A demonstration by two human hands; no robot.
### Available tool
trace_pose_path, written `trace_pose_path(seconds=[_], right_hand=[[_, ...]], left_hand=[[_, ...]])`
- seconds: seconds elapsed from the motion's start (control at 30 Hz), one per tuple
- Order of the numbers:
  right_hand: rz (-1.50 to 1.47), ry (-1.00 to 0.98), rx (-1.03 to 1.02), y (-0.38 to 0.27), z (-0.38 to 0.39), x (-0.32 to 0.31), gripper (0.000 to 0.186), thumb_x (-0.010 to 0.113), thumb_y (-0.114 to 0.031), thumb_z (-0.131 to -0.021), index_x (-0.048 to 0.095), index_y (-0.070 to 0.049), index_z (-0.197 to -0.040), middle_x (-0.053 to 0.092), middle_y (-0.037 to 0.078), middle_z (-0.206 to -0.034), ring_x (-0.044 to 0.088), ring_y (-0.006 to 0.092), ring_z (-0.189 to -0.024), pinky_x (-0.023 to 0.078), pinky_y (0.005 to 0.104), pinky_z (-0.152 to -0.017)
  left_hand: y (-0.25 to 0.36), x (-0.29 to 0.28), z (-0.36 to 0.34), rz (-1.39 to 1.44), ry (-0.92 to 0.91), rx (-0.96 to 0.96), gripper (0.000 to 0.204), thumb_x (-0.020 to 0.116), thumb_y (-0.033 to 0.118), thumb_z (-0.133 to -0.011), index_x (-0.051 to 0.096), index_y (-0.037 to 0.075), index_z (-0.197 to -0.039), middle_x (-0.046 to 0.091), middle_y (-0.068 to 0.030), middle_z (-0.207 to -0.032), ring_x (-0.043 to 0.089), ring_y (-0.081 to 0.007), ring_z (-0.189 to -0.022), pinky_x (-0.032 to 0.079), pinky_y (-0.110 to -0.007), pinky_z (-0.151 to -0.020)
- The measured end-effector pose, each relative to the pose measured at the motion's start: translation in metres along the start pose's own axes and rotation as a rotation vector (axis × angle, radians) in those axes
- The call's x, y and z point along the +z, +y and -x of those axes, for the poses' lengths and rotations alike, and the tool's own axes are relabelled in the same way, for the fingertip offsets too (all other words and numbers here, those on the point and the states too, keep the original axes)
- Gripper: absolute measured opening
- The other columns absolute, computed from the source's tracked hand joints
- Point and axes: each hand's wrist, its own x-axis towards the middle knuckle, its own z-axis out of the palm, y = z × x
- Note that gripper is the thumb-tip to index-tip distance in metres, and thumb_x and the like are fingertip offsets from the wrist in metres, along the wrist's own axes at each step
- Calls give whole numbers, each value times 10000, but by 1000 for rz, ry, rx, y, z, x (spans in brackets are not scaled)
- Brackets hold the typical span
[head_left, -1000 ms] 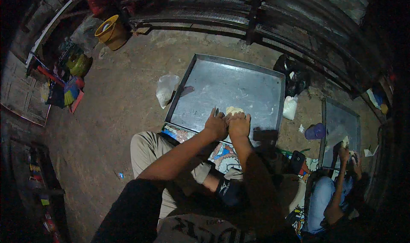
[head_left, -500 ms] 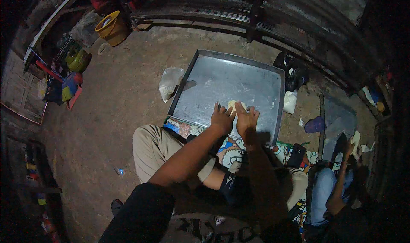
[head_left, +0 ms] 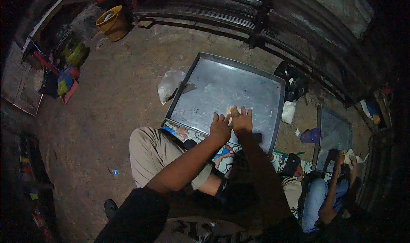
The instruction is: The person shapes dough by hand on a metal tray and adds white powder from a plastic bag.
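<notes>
A small pale piece of dough (head_left: 230, 111) lies on a large, shallow metal tray (head_left: 222, 78) in front of me. My right hand (head_left: 242, 120) presses down on the dough, fingers bent over it and hiding most of it. Just left of it, my left hand (head_left: 220, 126) rests with fingers spread at the dough's edge. Dusty whitish smears mark the tray's surface around both hands.
A whitish plastic bag (head_left: 168, 87) sits against the tray's left side. At its right are a black bag (head_left: 294, 81), a white bag (head_left: 288, 112) and a purple container (head_left: 311, 135). A phone (head_left: 291, 164) lies near my knee. Another person's hands (head_left: 345, 157) hold something pale beside a second tray (head_left: 335, 123).
My right hand has shifted slightly left and now covers more of the dough. The left hand stays close beside it. The other person's hands have come together. My view has tilted a little.
</notes>
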Motion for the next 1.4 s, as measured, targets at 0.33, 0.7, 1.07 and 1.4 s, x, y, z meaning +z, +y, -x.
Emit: trace_pose_path(seconds=[0.33, 0.7, 1.07, 1.4], right_hand=[[-793, 179, 305, 53, 0, 19, 504, 689, -153, -776, 589, 15, -1240, 645, 227, -1175, 624, 408, -1064, 474, 427, -931], [-749, 101, 488, 7, -4, 0, 493, 867, -300, -624, 591, -54, -950, 618, 210, -1041, 566, 351, -1035, 447, 454, -911], [-523, 186, 5, 24, -21, -52, 280, 698, -107, -745, 675, -192, -1011, 633, 0, -1033, 545, 274, -1042, 412, 437, -885], [-612, 11, 374, 47, -13, -20, 189, 581, -143, -839, 695, -81, -976, 677, 199, -982, 655, 382, -936, 539, 448, -816]], left_hand=[[-36, -1, -14, 478, 152, 105, 499, 550, 146, -809, 551, 124, -1308, 522, -138, -1367, 510, -394, -1169, 459, -527, -920], [-46, 0, -53, 333, 458, 52, 346, 673, 174, -790, 650, 127, -1131, 570, -128, -1229, 556, -322, -1112, 451, -401, -948], [-71, -4, -19, 218, 628, 214, 331, 602, 195, -877, 590, 59, -1178, 617, -137, -1234, 617, -312, -1069, 465, -427, -941], [-35, -23, -53, 618, 551, 24, 284, 549, 261, -908, 648, 8, -823, 661, -181, -858, 658, -341, -789, 533, -437, -724]])
